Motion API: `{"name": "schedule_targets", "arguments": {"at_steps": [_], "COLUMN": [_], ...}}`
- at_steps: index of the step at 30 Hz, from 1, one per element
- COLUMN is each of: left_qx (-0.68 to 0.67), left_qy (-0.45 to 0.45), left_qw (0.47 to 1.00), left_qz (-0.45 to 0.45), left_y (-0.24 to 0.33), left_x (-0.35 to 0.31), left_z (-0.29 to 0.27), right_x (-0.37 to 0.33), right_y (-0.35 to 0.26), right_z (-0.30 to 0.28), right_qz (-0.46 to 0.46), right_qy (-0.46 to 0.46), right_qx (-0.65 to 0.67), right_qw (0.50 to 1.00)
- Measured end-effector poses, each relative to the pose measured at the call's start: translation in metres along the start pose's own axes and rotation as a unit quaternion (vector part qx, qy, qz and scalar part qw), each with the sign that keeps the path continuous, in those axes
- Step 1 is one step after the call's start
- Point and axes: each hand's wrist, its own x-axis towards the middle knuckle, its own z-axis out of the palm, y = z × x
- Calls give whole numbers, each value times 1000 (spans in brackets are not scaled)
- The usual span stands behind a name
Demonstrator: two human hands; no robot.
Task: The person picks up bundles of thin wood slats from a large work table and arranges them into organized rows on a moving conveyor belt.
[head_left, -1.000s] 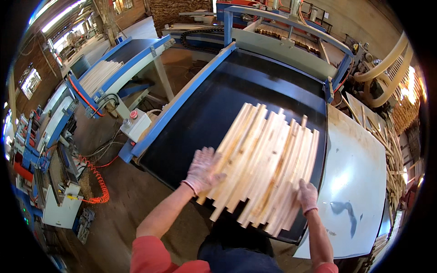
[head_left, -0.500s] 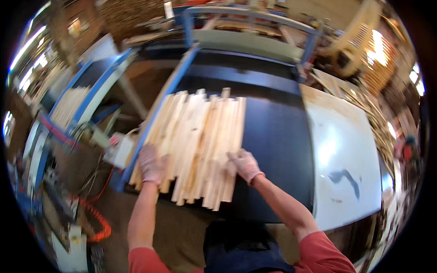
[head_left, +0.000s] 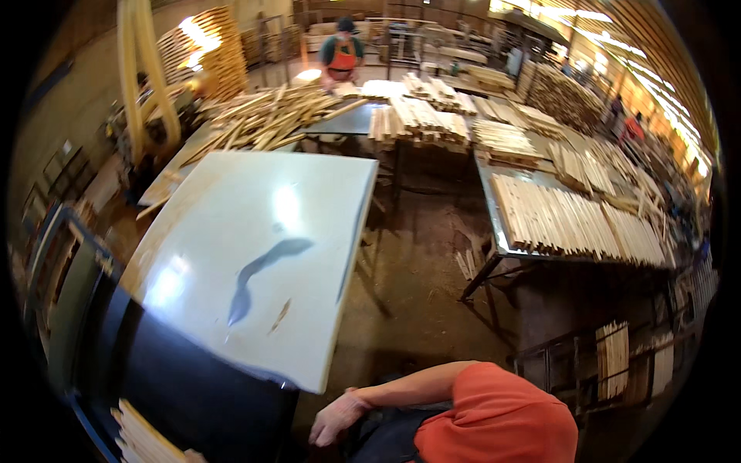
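Wooden strips [head_left: 143, 434] lie side by side on the dark conveyor belt [head_left: 193, 370] at the lower left, cut off by the picture's edge. Beside their right end, a small piece of my left hand [head_left: 194, 457] shows at the lower rim; its fingers are hidden. My right hand [head_left: 338, 419], in a pale glove, hangs in front of my body just right of the belt. Its fingers droop loosely, and nothing shows in them. A shiny pale tabletop [head_left: 255, 231] adjoins the belt, with a dark smear across its surface.
Loose strips [head_left: 270, 116] are heaped behind the pale tabletop. A metal table [head_left: 494, 208] at the right carries rows of strips [head_left: 563, 212]. A rack [head_left: 579, 370] with strips stands lower right. Across the room is a person [head_left: 341, 54] in an orange apron.
The view has swung far to the right, bringing in the tables and the other person. My right hand has left the strips; my left hand is now almost out of the picture.
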Motion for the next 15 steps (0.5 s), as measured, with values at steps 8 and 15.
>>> {"name": "schedule_targets", "arguments": {"at_steps": [8, 15], "left_qx": [-201, -253], "left_qy": [-319, -465], "left_qw": [926, 843], "left_qz": [30, 95], "left_y": [184, 290], "left_x": [-33, -21], "left_z": [309, 469], "right_x": [-376, -529], "right_y": [-60, -76], "right_z": [-22, -19], "right_qz": [429, 225], "right_qy": [438, 667], "right_qx": [172, 268], "right_qw": [771, 658]}}
